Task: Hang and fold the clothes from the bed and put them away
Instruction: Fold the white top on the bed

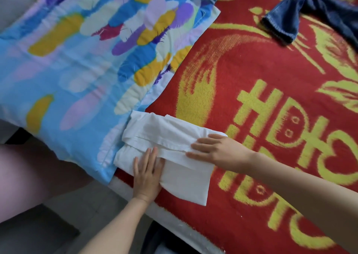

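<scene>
While folded, white garment (174, 156) lies under both flat hands.

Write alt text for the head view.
Both hands, left hand and right hand, press flat on a folded white garment at the edge of a red and yellow blanket. Jeans lie farther back; a colourful pillow sits left.
</scene>
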